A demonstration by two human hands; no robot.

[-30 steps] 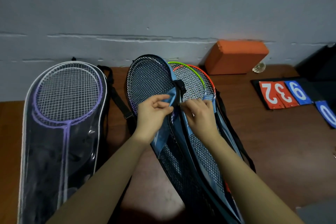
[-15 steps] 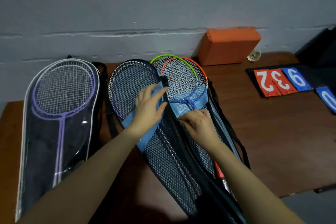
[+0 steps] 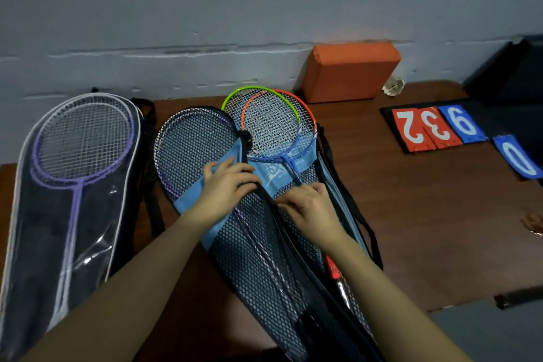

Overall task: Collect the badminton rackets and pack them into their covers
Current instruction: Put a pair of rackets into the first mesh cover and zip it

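Note:
Two blue mesh covers lie side by side on the brown table. The left mesh cover holds a racket with a purple shaft. The right mesh cover stands open at the top, and the heads of a green racket and an orange racket stick out of it. My left hand presses flat on the left cover's blue band. My right hand pinches the right cover's edge, probably at its zipper. At far left a clear plastic cover holds a purple racket.
An orange foam block leans on the grey wall, with a shuttlecock beside it. Red and blue number cards lie at the right. Black straps trail beside the right cover. The table's front edge runs at the lower right.
The opening of the right cover has slid down, baring more of the green and orange racket heads. My right hand moved down along the cover's edge; my left hand went from pinching to pressing flat.

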